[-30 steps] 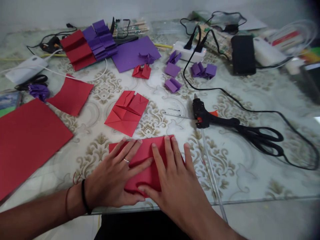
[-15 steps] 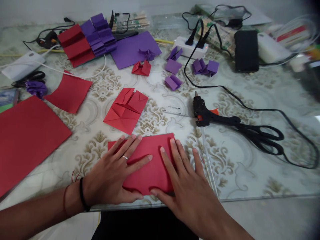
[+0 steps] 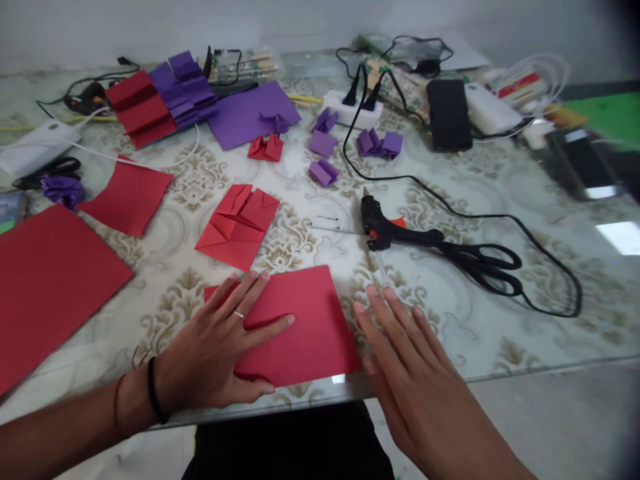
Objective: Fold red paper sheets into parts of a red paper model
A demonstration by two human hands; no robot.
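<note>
A person's two bare hands reach over a patterned table [image 3: 500, 180]. A red paper sheet [image 3: 305, 333] lies flat at the near edge, in front of the person. The left hand [image 3: 215, 350], wearing a ring, presses palm down on the sheet's left part; its grip is open, fingers spread, thumb apart. The right hand [image 3: 407, 373] is just beside the sheet's right edge, palm down, its grip also open and holding nothing, fingers extended close together. Just beyond the sheet is a folded red paper [image 3: 237, 230]; a larger red sheet [image 3: 50, 293] lies at the left. Beyond the right hand, a black glue gun [image 3: 377, 227] rests near black-handled scissors [image 3: 463, 257]. Small purple folded papers [image 3: 323, 143] lie farther back, near a white power strip [image 3: 343, 110].
</note>
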